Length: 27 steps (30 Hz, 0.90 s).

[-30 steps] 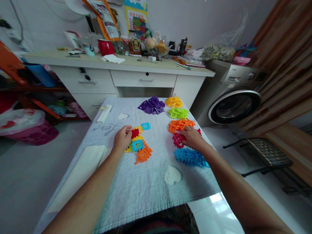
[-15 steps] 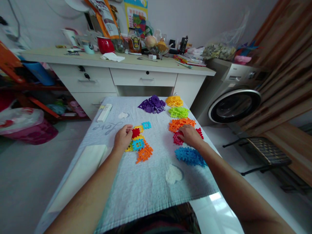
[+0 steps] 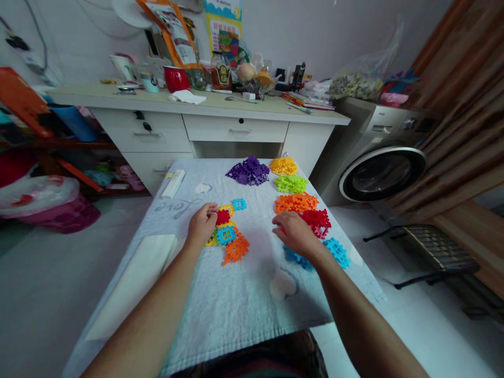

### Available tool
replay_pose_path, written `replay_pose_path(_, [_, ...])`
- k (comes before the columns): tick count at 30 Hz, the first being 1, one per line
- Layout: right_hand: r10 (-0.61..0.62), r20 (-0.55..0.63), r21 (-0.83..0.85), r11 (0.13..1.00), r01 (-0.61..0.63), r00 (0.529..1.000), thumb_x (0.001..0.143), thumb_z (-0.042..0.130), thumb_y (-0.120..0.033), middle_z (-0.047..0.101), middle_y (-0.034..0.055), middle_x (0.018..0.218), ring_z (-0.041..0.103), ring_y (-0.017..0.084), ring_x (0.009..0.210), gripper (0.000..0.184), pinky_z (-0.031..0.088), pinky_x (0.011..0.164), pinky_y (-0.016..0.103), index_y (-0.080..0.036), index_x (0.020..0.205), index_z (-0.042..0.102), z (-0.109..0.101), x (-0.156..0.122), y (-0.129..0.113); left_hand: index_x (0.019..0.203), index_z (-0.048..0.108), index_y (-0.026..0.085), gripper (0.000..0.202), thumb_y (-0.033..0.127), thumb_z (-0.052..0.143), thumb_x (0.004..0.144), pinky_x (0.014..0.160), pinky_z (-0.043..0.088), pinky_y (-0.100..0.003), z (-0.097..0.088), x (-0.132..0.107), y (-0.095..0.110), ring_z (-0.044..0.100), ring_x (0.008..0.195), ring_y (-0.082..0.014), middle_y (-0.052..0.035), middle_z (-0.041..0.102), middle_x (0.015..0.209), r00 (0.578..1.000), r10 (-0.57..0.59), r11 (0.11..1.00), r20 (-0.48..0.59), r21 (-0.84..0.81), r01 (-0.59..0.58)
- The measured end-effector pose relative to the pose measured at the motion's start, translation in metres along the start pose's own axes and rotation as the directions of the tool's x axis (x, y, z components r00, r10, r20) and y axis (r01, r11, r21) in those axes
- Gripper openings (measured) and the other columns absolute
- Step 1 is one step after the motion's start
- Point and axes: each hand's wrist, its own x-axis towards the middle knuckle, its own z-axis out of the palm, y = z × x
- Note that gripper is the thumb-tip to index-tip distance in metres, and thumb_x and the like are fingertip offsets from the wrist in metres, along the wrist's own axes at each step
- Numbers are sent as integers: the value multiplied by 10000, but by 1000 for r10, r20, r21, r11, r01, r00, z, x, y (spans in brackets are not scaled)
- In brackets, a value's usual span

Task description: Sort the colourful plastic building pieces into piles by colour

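Note:
My left hand (image 3: 202, 224) is closed at the left edge of a flat group of joined plastic interlocking pieces, its fingertips on a red piece (image 3: 222, 217). Around that piece are a light-blue piece (image 3: 226, 234), an orange piece (image 3: 237, 248), yellow bits and another light-blue piece (image 3: 238, 204) at the top. My right hand (image 3: 293, 231) is over the left side of the red pile (image 3: 318, 219), fingers curled down and together. Whatever is in its fingers is hidden. Beneath the right wrist lies a pile of blue pieces (image 3: 337, 253).
Orange (image 3: 296, 202), green (image 3: 290, 184), yellow (image 3: 284, 166) and purple (image 3: 249, 171) piles line the far and right parts of the cloth-covered table (image 3: 260, 315). A white box (image 3: 173, 184) lies at the left. Beyond are a cluttered counter (image 3: 220, 105) and a washing machine (image 3: 381, 152).
My right hand has lifted from the red pile and moved slightly left and nearer to me. My left hand stays at the joined pieces. The camera view has shifted slightly.

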Motion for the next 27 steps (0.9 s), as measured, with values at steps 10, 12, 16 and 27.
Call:
replay_pose_path(10, [-144,-9,146,979,144,990,834,650,-315,571,136,1288,504,246,1158,505,372,1000,369,-146,1298,546,64,32,-75,1086,605,220,313,250,455,813,872,496,-301,-4,-2,-2,667,909,-174,-17,720,923,1000,11,998,25,-70,-9])
replay_pose_path(12, [-185,-44,168,967,190,982,841,650,-319,539,136,1342,477,244,1209,539,352,1029,374,-152,1336,519,75,37,-75,1086,603,221,311,249,456,813,868,495,-302,-4,-2,-2,667,898,-175,-13,720,898,1000,8,997,27,-75,-6])
replay_pose_path(16, [-188,-54,169,966,194,981,879,625,-305,572,113,1310,507,231,1167,380,368,1011,356,-184,1239,613,89,40,-72,1082,605,222,303,255,457,819,866,490,-302,-5,-1,-2,665,899,-177,-12,720,898,1000,6,997,27,-81,-3])
replay_pose_path(27, [130,-44,122,985,-124,991,1024,328,-342,700,81,950,632,186,846,311,407,734,271,-201,1081,599,73,37,-67,1068,614,222,303,269,459,812,804,500,-295,-3,0,-6,674,879,-187,-21,725,892,999,4,998,41,-69,-1])
